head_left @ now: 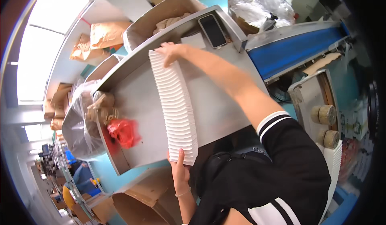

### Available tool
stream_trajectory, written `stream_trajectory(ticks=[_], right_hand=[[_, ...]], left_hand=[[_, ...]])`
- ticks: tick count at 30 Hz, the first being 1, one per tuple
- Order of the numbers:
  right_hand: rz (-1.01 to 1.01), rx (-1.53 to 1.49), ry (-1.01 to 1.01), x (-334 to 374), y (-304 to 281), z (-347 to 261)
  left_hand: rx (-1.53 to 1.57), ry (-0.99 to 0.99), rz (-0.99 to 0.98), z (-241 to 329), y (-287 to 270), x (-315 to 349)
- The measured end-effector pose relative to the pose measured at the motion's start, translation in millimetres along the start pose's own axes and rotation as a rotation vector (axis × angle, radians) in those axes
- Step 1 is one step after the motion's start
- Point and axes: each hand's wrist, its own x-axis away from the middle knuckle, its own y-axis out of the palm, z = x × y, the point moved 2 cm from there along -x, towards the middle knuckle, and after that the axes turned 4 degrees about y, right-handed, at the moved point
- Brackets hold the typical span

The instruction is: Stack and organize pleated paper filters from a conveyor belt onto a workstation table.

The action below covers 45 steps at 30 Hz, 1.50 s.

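Note:
A long stack of nested white pieces, thin with ridged edges, reaches from the far side of a metal worktable to its near edge. What kind of pieces they are, I cannot make out. My left hand grips the near end of the stack from below, its thumb resting on top. At the far end, my right hand curls its fingers over the last pieces, the arm stretched across the table.
A phone lies at the table's far right corner. A crumpled red plastic bag sits at the left. A cardboard box stands beyond the rim, a blue conveyor belt on the right. An open carton is below.

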Motion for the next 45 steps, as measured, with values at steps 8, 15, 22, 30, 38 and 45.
stream_trajectory(ticks=[8,15,22,30,38,45], right_hand=[[0.923,-0.474,-0.193,222.1,64.6,27.7],[1.494,0.314,1.089,629.4,27.2,122.4],[0.812,0.166,1.245,668.4,17.3,201.6],[1.355,0.068,1.168,742.3,98.9,93.2],[1.063,0.548,1.916,943.7,177.3,5.1],[1.119,0.143,1.252,765.3,123.0,-7.6]], left_hand=[[0.061,-0.259,-0.3,-9.9,56.1,-54.0],[-0.015,-0.188,-0.357,-1.0,65.8,-47.4],[-0.392,-0.061,-0.395,-6.4,33.5,-86.3],[-0.514,0.053,-0.368,-3.1,51.0,-38.1],[-0.331,-0.109,-0.382,-11.1,65.6,-43.8],[-0.239,-0.117,-0.477,-14.8,54.1,-58.5]])
